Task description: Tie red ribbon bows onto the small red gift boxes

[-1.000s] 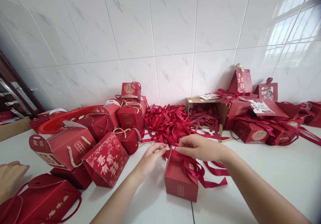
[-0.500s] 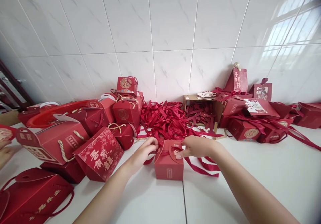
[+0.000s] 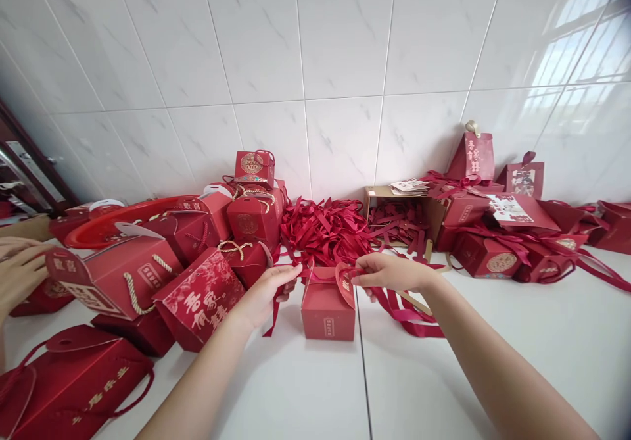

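A small red box (image 3: 328, 325) stands upright on the white table (image 3: 424, 394), in front of the person and between the two hands, just left of the dark seam in the tabletop. A red ribbon (image 3: 323, 279) runs across the top of the box, by its rounded flap. The left hand (image 3: 269, 292) is beside the box, thumb and forefinger pinching the ribbon on that side, with a loose end hanging below the fingers. The right hand (image 3: 389, 274) pinches the ribbon on the other side, close to the flap, its fingers curled; more red strands lie on the table beside it. Behind the box is a heap of ribbons (image 3: 325, 229), and to the right of the heap an open cardboard carton (image 3: 379, 192) with cards (image 3: 411, 187) on top. To the left of the left hand are a flowered box (image 3: 200, 298), leaning at a tilt, and a box with rope handles (image 3: 123, 272). At the far left edge another person's hand (image 3: 22, 269) shows, partly cut off, and its grip cannot be told
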Demonstrator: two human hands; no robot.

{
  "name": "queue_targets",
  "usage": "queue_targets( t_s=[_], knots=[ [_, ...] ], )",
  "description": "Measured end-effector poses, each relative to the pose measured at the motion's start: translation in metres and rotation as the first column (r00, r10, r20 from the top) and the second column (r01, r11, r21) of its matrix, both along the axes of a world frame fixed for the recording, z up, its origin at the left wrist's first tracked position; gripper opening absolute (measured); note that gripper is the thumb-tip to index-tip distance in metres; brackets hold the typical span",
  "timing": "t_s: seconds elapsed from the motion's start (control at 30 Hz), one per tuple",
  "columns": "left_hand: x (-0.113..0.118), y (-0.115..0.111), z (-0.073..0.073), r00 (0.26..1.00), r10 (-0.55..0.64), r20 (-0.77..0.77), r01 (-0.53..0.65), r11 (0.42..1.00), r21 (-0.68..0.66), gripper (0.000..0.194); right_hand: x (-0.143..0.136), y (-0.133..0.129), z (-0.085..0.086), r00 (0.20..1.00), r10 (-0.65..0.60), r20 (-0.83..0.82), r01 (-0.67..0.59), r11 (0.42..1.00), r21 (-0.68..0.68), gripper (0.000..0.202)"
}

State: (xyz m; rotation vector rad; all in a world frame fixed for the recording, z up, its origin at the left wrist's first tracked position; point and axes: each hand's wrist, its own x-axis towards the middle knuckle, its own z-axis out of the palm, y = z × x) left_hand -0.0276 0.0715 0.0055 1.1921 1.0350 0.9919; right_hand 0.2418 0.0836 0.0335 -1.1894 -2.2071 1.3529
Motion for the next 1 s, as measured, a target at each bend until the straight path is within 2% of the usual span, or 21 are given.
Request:
queue_targets(
  t_s=[0.13,0.33,0.5,0.67,0.77,0.87,1.0],
  knots=[
    [-0.005,0.001,0.006,0.999,0.032,0.021,-0.033,0.998,0.055,0.038,0.008,0.001,0.004,0.994,-0.099,-0.055,0.102,0.993,0.051,0.028],
    [-0.004,-0.001,0.006,1.0,0.011,0.009,-0.011,0.999,0.046,0.044,0.009,-0.001,0.011,0.996,-0.043,-0.077,0.053,0.989,0.139,0.031],
    [-0.005,0.001,0.005,1.0,0.008,0.006,-0.008,0.999,0.031,0.047,0.008,0.002,0.009,0.994,-0.094,-0.062,0.097,0.994,0.05,0.036],
    [-0.008,0.004,0.004,1.0,-0.017,-0.011,0.018,1.0,0.022,0.048,0.011,0.006,0.006,0.993,-0.07,-0.096,0.067,0.997,-0.028,0.041],
    [-0.01,0.007,0.0,0.998,-0.045,-0.045,0.045,0.999,0.0,0.048,0.012,0.01,0.001,0.997,-0.053,-0.048,0.051,0.998,-0.028,0.04],
    [-0.014,0.01,-0.008,0.989,-0.108,-0.105,0.103,0.993,-0.057,0.048,0.011,0.015,-0.008,0.997,-0.018,0.07,0.018,1.0,0.002,0.038],
    [-0.017,0.012,-0.015,0.968,-0.186,-0.166,0.166,0.978,-0.126,0.051,0.01,0.019,-0.015,0.987,0.05,0.152,-0.045,0.998,-0.032,0.039]
  ],
)
